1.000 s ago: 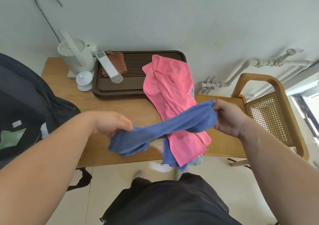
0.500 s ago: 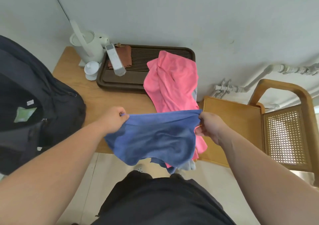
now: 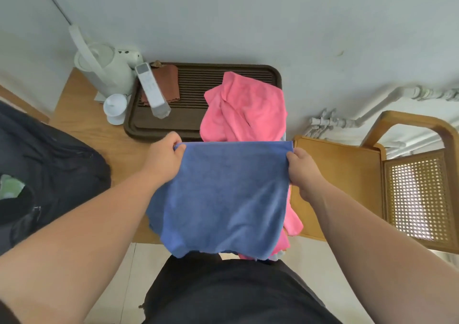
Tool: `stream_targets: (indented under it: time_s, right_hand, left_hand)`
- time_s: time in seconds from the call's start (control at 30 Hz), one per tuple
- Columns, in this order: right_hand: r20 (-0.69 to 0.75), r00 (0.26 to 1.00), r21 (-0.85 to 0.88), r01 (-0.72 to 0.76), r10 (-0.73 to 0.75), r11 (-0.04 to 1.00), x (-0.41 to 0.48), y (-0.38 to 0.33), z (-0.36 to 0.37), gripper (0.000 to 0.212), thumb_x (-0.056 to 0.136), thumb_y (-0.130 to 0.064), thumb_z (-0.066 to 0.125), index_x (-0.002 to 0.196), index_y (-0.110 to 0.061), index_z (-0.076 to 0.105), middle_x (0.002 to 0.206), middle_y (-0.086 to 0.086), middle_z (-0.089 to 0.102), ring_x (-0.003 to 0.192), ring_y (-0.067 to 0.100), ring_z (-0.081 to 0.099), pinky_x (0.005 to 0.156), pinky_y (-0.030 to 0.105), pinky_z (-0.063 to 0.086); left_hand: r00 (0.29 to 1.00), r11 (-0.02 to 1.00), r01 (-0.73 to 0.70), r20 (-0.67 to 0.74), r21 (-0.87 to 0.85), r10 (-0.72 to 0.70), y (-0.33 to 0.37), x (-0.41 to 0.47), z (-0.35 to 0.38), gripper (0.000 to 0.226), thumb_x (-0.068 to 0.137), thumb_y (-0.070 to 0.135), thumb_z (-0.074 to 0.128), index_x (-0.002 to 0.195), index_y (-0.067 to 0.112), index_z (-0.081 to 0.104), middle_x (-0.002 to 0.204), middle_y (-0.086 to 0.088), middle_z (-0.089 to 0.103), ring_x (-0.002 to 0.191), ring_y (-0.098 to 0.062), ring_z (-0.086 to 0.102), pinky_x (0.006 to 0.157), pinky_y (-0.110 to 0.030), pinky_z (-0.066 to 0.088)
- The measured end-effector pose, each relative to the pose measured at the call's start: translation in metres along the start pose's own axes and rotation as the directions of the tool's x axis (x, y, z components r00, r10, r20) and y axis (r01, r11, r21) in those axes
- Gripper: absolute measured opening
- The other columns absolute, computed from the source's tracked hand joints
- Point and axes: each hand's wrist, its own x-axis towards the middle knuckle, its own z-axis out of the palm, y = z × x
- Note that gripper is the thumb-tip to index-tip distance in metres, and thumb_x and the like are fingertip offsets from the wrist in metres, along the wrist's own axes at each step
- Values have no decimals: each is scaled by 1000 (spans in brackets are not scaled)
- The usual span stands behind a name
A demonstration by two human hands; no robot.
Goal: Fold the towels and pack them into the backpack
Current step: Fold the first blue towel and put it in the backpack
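Note:
A blue towel (image 3: pixel 223 194) hangs spread flat in front of me over the near table edge. My left hand (image 3: pixel 165 157) pinches its top left corner and my right hand (image 3: pixel 301 172) pinches its top right corner. Behind it a crumpled pink towel (image 3: pixel 244 111) lies on the table, partly over the brown tray, and its lower end shows at the blue towel's right side. A dark backpack (image 3: pixel 52 172) lies open on the table's left end, with something green showing inside.
A brown slatted tray (image 3: pixel 196 85) at the back holds a white remote (image 3: pixel 152 91) and a brown cloth. A white kettle (image 3: pixel 106 72) and a small white cup (image 3: pixel 115 107) stand left of it. A wooden chair (image 3: pixel 372 182) stands to the right.
The blue towel was a twisted bundle between my hands. It has opened out into a flat sheet, stretched taut along its top edge. The camera has tilted down and closer.

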Motion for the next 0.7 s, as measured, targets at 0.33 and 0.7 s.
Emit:
stream_targets:
  time_s: [0.33,0.7]
  right_hand:
    - [-135,990,-57,37,-44,998,54,-39,13,22,99,-25,42,104,-11,57,86,1,58,75,19,49,63,31,39]
    - [-139,990,-154,-60,38,986,10,37,11,69,82,-35,77,141,-21,43,105,1,61,89,18,64,78,37,54]
  left_hand:
    - [996,985,-59,78,162,46,9,99,5,13,100,31,52,100,17,53,92,-5,60,83,-30,56,71,-40,45]
    - [989,966,-145,18,215,145,-22,1,47,49,81,30,75,124,16,57,118,-9,56,106,-37,53,89,-49,47]
